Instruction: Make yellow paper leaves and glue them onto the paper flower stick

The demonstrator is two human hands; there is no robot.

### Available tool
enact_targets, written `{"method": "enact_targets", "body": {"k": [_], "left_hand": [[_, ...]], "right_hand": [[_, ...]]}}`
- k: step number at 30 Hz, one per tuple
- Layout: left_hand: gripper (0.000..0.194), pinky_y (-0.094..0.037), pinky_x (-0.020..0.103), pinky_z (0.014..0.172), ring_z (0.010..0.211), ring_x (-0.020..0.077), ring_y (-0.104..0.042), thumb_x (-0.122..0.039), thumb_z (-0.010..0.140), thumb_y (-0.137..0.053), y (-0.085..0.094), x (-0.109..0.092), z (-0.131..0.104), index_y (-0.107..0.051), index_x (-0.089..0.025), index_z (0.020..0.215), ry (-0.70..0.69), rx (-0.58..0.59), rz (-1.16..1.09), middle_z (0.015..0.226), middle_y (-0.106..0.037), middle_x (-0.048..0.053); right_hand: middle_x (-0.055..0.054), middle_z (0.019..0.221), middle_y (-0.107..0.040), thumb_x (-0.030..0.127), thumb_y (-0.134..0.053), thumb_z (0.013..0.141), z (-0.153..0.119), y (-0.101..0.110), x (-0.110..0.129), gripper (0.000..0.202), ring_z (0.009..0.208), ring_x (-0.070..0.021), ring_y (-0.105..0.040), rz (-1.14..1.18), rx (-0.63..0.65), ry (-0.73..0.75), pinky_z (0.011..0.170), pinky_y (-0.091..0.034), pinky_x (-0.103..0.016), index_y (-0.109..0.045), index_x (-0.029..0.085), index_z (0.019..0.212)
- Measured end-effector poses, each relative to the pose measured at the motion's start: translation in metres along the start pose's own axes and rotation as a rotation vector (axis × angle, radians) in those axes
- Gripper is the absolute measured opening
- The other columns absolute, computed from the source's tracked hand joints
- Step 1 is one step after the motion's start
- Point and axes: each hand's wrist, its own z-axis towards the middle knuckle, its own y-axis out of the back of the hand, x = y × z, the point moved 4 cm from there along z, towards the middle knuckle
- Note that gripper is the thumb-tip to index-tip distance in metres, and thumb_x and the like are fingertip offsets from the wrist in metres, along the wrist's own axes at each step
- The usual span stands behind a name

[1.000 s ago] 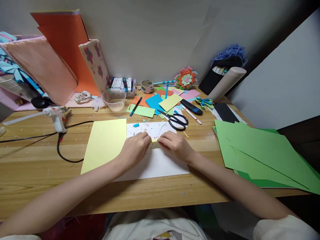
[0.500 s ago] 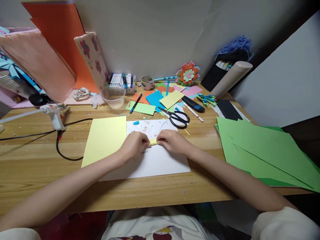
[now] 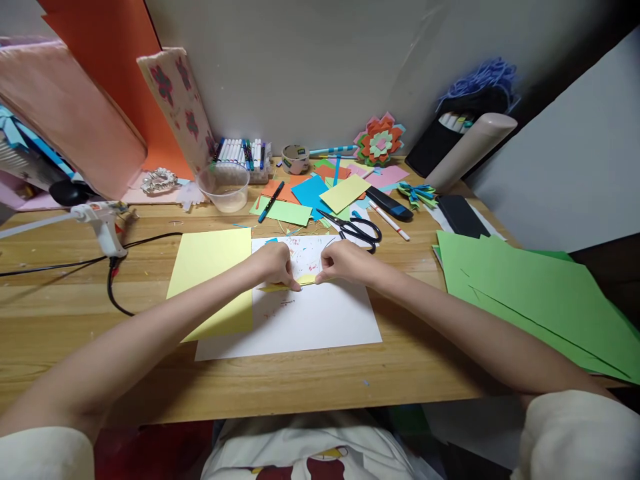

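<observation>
A narrow folded yellow paper strip (image 3: 307, 279) is pinched between my two hands, above a white sheet (image 3: 320, 320) with small coloured marks. My left hand (image 3: 277, 264) has its fingers pressed together on the strip's left part, and a thin end of the strip pokes out below that hand. On the strip's right end, my right hand (image 3: 345, 262) closes thumb against fingers. A larger yellow sheet (image 3: 215, 267) lies to the left, partly under my left forearm. Black-handled scissors (image 3: 357, 230) rest just beyond my right hand.
Coloured paper pieces (image 3: 310, 193), a black pen (image 3: 271, 202) and a clear plastic cup (image 3: 225, 190) are at the back. Green sheets (image 3: 530, 293) lie on the right. A glue gun (image 3: 104, 227) with its black cord is on the left, near a pink organizer (image 3: 75, 113).
The strip's left end now shows beneath my left hand, whose thumb points more to the right. My right hand has shifted slightly. The view has moved a little.
</observation>
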Motion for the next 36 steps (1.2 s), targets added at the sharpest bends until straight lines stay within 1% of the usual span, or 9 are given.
{"method": "enact_targets", "body": {"k": [5, 11, 16, 18, 20, 26, 29, 33, 36], "left_hand": [[0.043, -0.033, 0.023, 0.05, 0.058, 0.0157, -0.053, -0.057, 0.042, -0.071, 0.0, 0.009, 0.001, -0.063, -0.017, 0.056, 0.005, 0.013, 0.026, 0.06, -0.063, 0.003], [0.029, -0.031, 0.022, 0.047, 0.056, 0.0147, -0.053, -0.043, 0.048, -0.074, 0.0, 0.019, -0.006, -0.059, -0.019, 0.053, -0.027, -0.045, -0.019, 0.054, -0.06, 0.0], [0.017, -0.032, 0.021, 0.049, 0.059, 0.0128, -0.054, -0.03, 0.058, -0.07, -0.003, 0.015, -0.018, -0.062, -0.019, 0.068, -0.213, -0.137, -0.04, 0.065, -0.063, -0.001], [0.015, -0.033, 0.021, 0.051, 0.062, 0.0125, -0.055, -0.019, 0.067, -0.061, -0.005, 0.005, -0.029, -0.063, -0.021, 0.082, -0.332, -0.231, 0.05, 0.071, -0.063, -0.001], [0.023, -0.033, 0.022, 0.052, 0.064, 0.0135, -0.055, -0.012, 0.074, -0.051, -0.011, -0.006, -0.041, -0.063, -0.022, 0.092, -0.407, -0.318, 0.219, 0.077, -0.061, 0.001], [0.026, -0.039, 0.028, 0.053, 0.074, 0.0196, -0.055, -0.005, 0.081, -0.037, -0.041, -0.024, -0.05, -0.057, -0.009, 0.098, -0.451, -0.392, 0.703, 0.088, -0.055, 0.01], [0.024, -0.04, 0.03, 0.055, 0.075, 0.02, -0.053, -0.002, 0.08, -0.036, -0.051, -0.025, -0.046, -0.058, -0.008, 0.09, -0.526, -0.441, 0.8, 0.087, -0.052, 0.011], [0.02, -0.039, 0.03, 0.053, 0.074, 0.0198, -0.051, -0.003, 0.081, -0.039, -0.055, -0.023, -0.043, -0.058, -0.009, 0.082, -0.584, -0.458, 0.828, 0.085, -0.051, 0.01], [0.018, -0.039, 0.031, 0.056, 0.076, 0.0198, -0.052, -0.005, 0.081, -0.042, -0.053, -0.023, -0.045, -0.059, -0.009, 0.081, -0.595, -0.465, 0.798, 0.084, -0.051, 0.01]], "right_hand": [[0.001, 0.061, -0.056, 0.042, -0.072, 0.059, -0.005, 0.004, -0.007, 0.031, 0.057, -0.0108, -0.045, 0.04, -0.01, -0.006, 0.049, -0.024, -0.023, -0.054, 0.017, 0.057], [0.001, 0.06, -0.056, 0.031, -0.071, 0.063, -0.016, 0.007, -0.014, 0.022, 0.057, -0.0109, -0.047, 0.076, -0.043, 0.008, 0.049, -0.026, -0.023, -0.054, 0.017, 0.057], [0.002, 0.059, -0.056, 0.032, -0.07, 0.063, -0.018, 0.009, -0.013, 0.022, 0.055, -0.0105, -0.047, 0.083, -0.035, 0.002, 0.048, -0.027, -0.022, -0.055, 0.017, 0.057], [0.002, 0.058, -0.055, 0.032, -0.07, 0.063, -0.017, 0.009, -0.013, 0.022, 0.055, -0.01, -0.047, 0.084, -0.031, -0.004, 0.048, -0.026, -0.022, -0.056, 0.017, 0.057], [0.003, 0.056, -0.055, 0.032, -0.07, 0.062, -0.016, 0.008, -0.013, 0.021, 0.054, -0.0095, -0.046, 0.083, -0.027, 0.002, 0.048, -0.026, -0.022, -0.057, 0.017, 0.057], [0.004, 0.056, -0.054, 0.033, -0.071, 0.062, -0.011, 0.009, -0.014, 0.022, 0.053, -0.0094, -0.046, 0.072, 0.021, 0.034, 0.047, -0.027, -0.021, -0.057, 0.016, 0.057], [0.002, 0.061, -0.057, 0.026, -0.069, 0.066, -0.015, 0.011, -0.004, 0.015, 0.058, -0.0106, -0.049, 0.024, 0.013, 0.142, 0.05, -0.029, -0.021, -0.058, 0.017, 0.063], [-0.003, 0.078, -0.06, 0.017, -0.06, 0.075, -0.027, 0.005, 0.02, 0.002, 0.072, -0.0136, -0.051, -0.164, -0.105, 0.418, 0.057, -0.032, -0.023, -0.059, 0.017, 0.077], [-0.005, 0.08, -0.058, 0.014, -0.049, 0.083, -0.034, -0.008, 0.031, 0.01, 0.072, -0.0137, -0.05, -0.316, -0.176, 0.525, 0.057, -0.032, -0.024, -0.058, 0.016, 0.081]]}}
